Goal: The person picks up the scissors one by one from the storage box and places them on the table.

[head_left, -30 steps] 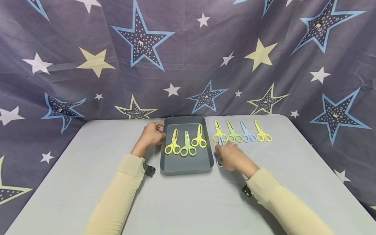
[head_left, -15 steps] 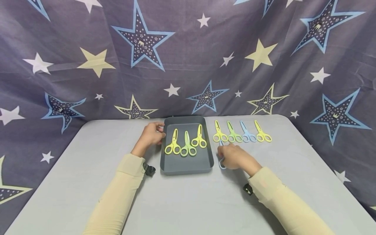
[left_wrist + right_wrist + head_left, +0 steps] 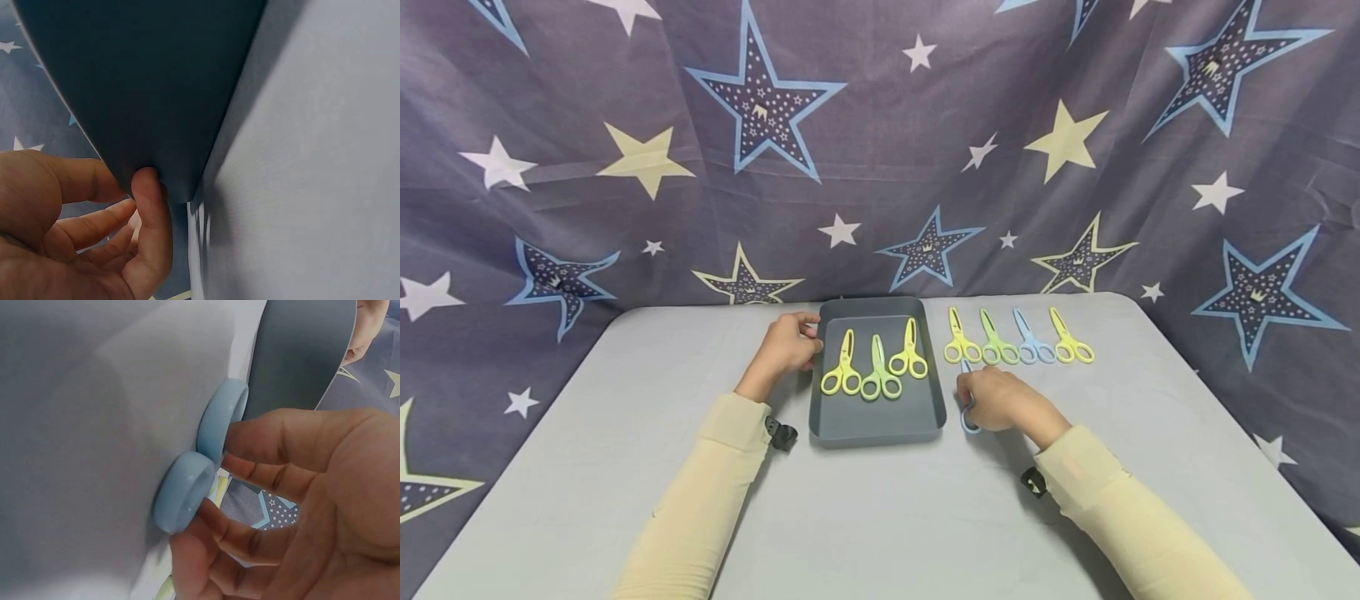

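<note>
My left hand (image 3: 786, 343) pinches the left wall of a grey tray (image 3: 880, 433); in the left wrist view its thumb (image 3: 150, 194) presses the outer side of the tray wall (image 3: 150, 81). Inside the tray lie yellow scissors (image 3: 842, 375), green scissors (image 3: 878, 379) and another yellow pair (image 3: 909, 358). To the right of the tray, my right hand (image 3: 1000, 400) grips blue scissors (image 3: 970, 423) by the handles. The right wrist view shows its fingers against both blue finger loops (image 3: 184, 494). My right hand hides the middle of these scissors.
Beyond my right hand lies a row of scissors on the grey table (image 3: 865, 533): yellow (image 3: 961, 347), green (image 3: 998, 350), blue (image 3: 1034, 348) and yellow (image 3: 1072, 348). A star-patterned curtain (image 3: 880, 150) hangs behind the table.
My right hand has shifted slightly right and nearer to me with the blue scissors, away from the tray and the row. My left hand and the tray stay where they were.
</note>
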